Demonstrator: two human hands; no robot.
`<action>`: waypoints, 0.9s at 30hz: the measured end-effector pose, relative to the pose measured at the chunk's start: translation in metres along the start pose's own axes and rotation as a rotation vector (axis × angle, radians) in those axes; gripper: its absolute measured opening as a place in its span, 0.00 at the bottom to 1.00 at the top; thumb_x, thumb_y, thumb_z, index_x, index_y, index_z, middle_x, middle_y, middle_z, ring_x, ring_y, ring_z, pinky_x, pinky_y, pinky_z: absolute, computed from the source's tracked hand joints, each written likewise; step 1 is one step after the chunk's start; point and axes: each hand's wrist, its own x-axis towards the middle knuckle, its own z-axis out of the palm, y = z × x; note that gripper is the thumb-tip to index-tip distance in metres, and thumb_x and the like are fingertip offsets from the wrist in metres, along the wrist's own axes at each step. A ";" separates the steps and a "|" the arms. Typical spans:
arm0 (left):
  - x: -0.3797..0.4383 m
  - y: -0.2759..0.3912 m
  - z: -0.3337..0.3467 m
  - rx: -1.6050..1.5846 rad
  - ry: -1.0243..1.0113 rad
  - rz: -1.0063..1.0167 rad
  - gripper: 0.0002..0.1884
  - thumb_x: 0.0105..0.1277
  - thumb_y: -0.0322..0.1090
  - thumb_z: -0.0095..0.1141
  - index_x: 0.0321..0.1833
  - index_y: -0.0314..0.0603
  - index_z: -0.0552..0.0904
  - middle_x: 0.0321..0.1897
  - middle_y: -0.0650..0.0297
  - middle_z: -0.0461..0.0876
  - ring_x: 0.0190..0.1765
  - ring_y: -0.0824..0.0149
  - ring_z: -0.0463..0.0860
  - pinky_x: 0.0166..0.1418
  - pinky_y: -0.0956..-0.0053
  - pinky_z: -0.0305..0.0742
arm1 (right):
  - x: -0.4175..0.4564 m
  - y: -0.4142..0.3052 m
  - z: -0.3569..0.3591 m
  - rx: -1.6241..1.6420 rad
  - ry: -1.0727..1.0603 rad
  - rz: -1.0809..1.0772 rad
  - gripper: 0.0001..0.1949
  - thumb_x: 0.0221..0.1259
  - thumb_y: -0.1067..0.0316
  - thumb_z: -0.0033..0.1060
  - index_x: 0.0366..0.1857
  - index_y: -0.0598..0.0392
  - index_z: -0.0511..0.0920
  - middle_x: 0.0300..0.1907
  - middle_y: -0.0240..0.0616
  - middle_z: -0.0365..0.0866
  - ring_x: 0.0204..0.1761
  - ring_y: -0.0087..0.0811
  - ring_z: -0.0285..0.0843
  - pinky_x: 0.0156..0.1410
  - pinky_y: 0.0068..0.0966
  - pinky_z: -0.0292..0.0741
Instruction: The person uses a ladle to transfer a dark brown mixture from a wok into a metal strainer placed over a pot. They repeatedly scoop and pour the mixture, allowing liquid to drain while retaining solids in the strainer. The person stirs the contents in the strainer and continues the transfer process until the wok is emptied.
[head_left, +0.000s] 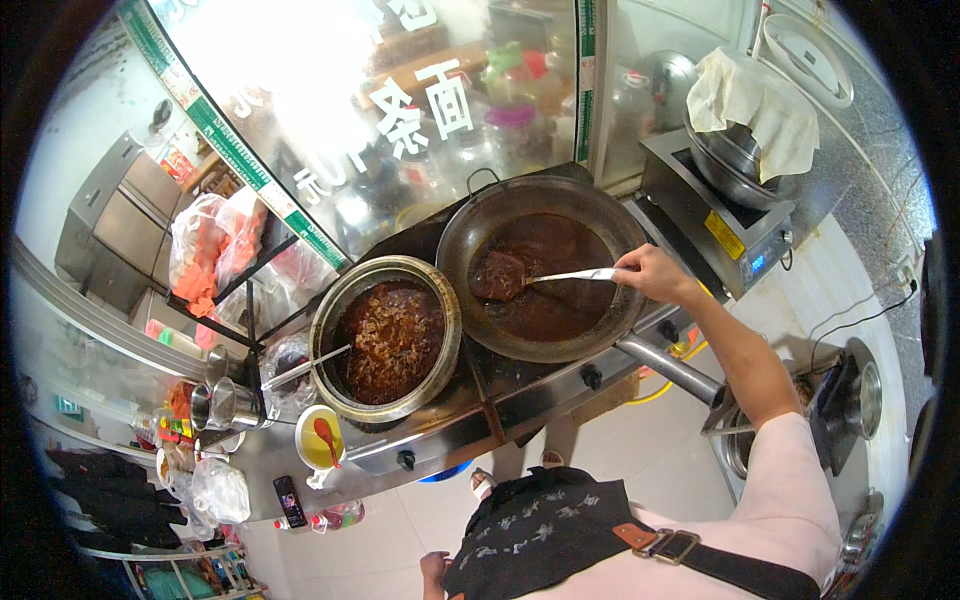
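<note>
My right hand (643, 271) grips the pale handle of a ladle or skimmer (574, 276). Its head lies in dark red-brown liquid (555, 315) and looks coated with it, so its exact form is hard to tell. The liquid fills the lower part of a large wok (517, 351) on the stove. Left of the wok stands a round metal pot (322, 375) holding a chunky, oily brown mixture, with a metal handle leaning over its rim. My left hand (435, 564) hangs low beside the black apron (525, 525), partly cut off by the bottom edge.
The wok's thick metal handle (675, 371) juts toward me. A white bowl (301, 427) of yellow liquid holds a red spoon (327, 441). Nearby lies a phone (289, 501). An induction cooker (720, 217) bears a cloth-covered pan (750, 191) at right. Glass panels (510, 150) stand behind the stove.
</note>
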 end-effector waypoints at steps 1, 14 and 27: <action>-0.001 0.000 0.002 -0.089 0.016 -0.039 0.17 0.69 0.27 0.46 0.45 0.25 0.89 0.28 0.46 0.89 0.26 0.57 0.89 0.30 0.67 0.82 | 0.000 -0.002 0.000 0.003 -0.002 0.003 0.18 0.60 0.55 0.68 0.39 0.62 0.90 0.25 0.42 0.86 0.28 0.30 0.81 0.37 0.30 0.75; 0.014 -0.020 0.006 -0.294 -0.024 -0.121 0.16 0.67 0.29 0.49 0.48 0.26 0.87 0.26 0.47 0.88 0.22 0.58 0.85 0.22 0.65 0.78 | -0.024 -0.009 -0.016 0.003 0.033 0.025 0.17 0.60 0.56 0.69 0.39 0.62 0.90 0.23 0.41 0.83 0.26 0.26 0.78 0.35 0.29 0.74; 0.044 -0.062 -0.023 0.359 -0.117 0.080 0.13 0.62 0.42 0.61 0.47 0.59 0.94 0.43 0.58 0.92 0.44 0.54 0.91 0.50 0.62 0.86 | -0.045 -0.068 -0.075 -0.075 0.099 -0.015 0.12 0.65 0.64 0.70 0.38 0.64 0.89 0.23 0.24 0.80 0.28 0.16 0.71 0.34 0.22 0.69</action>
